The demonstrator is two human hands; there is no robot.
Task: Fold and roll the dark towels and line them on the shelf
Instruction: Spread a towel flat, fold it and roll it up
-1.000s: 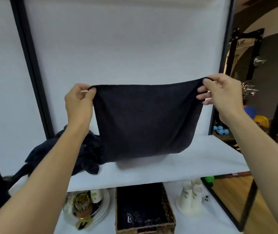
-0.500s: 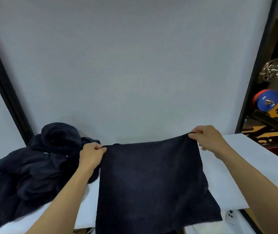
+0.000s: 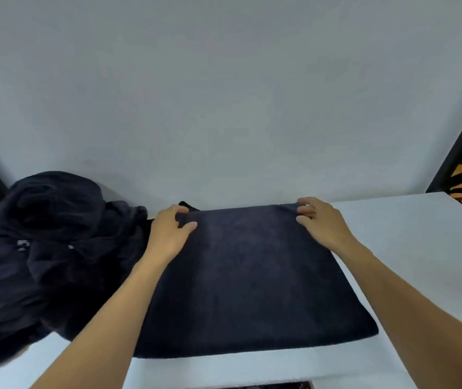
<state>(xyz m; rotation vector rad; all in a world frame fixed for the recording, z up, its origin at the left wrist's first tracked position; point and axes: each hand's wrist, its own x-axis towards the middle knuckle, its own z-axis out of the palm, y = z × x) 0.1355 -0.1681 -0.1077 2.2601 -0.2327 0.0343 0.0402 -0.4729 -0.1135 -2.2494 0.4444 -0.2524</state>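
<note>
Heap of dark towels [image 3: 41,242] crumpled at left end of white shelf [image 3: 420,248], against back wall. Left hand [image 3: 170,234] just beside heap, thumb and curled fingers pinching far left corner of flat towel [image 3: 246,276], spread mid-shelf. Right hand [image 3: 322,223] at far right corner, fingers curled on edge, thumb hidden, probably pinching too. Black post [image 3: 460,141] far right
</note>
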